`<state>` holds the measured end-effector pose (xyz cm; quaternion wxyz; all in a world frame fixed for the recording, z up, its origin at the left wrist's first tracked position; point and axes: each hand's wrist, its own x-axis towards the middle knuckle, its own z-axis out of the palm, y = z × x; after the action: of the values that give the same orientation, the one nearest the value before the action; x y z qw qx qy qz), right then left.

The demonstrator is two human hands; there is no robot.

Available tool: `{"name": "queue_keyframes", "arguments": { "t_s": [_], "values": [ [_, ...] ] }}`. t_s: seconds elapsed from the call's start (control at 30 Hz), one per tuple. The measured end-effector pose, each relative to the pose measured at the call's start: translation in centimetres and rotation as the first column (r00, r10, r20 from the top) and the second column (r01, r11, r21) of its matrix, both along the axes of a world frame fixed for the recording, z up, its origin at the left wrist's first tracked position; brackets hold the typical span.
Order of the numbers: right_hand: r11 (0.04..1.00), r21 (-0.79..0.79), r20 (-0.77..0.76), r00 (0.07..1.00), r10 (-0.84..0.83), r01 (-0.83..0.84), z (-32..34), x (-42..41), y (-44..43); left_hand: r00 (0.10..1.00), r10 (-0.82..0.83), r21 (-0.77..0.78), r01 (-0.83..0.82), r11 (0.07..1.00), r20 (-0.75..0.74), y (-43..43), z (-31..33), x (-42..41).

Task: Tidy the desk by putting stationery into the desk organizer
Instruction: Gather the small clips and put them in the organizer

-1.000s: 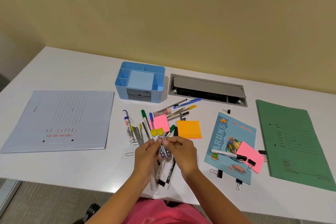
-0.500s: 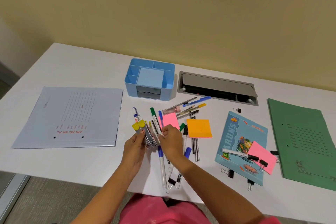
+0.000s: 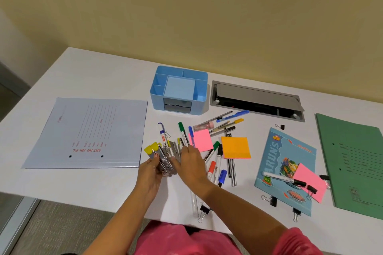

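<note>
On the white desk [image 3: 83, 182], which runs up against a plain yellowish wall [image 3: 207, 16], I see the clutter spread mostly across the middle and right. Grey carpeted floor [image 3: 51, 223] shows past the near left edge. The blue desk organizer [image 3: 200, 101] stands upright toward the back centre, and I can see nothing in its open top compartments. Just to its right a grey cable hatch [image 3: 257, 95] is set into the surface with its flap raised. A pale blue folder [image 3: 89, 130] lies flat on the left, a green folder [image 3: 356, 161] on the far right, and a blue notebook [image 3: 277, 163] lies between the green one and the loose pens [image 3: 216, 157]. A pink sticky pad [image 3: 202, 139] and an orange sticky pad [image 3: 235, 147] rest among those pens, in front of the organizer. My left hand [image 3: 150, 170] has its fingers curled around a yellow-tipped metal piece [image 3: 160, 157], held just above the desk and well apart from the organizer. My right hand [image 3: 191, 163] lies palm down beside it over the pens, fingers bent forward and close together; I cannot tell whether they pinch anything.
</note>
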<state>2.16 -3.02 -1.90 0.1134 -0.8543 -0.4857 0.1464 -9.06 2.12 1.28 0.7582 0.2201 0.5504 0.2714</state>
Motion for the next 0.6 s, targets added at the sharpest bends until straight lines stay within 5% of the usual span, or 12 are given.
{"name": "queue_keyframes", "arguments": {
  "t_s": [0.27,0.43,0.6],
  "values": [
    [0.974,-0.071,-0.167,0.96,-0.226,0.217,0.9,0.4,1.8,0.999,0.002,-0.048,-0.004,0.999,-0.048,1.1,-0.3,-0.5],
    [0.904,0.066,-0.65,0.706,-0.283,0.423,3.6,0.9,0.9,1.0,-0.001,-0.043,0.0,0.999,-0.031,1.6,-0.3,0.0],
    [0.915,0.109,-0.771,0.614,-0.169,0.389,5.8,0.4,-0.4,0.998,-0.058,-0.019,0.058,0.998,0.03,1.7,0.0,0.5]
  ]
}}
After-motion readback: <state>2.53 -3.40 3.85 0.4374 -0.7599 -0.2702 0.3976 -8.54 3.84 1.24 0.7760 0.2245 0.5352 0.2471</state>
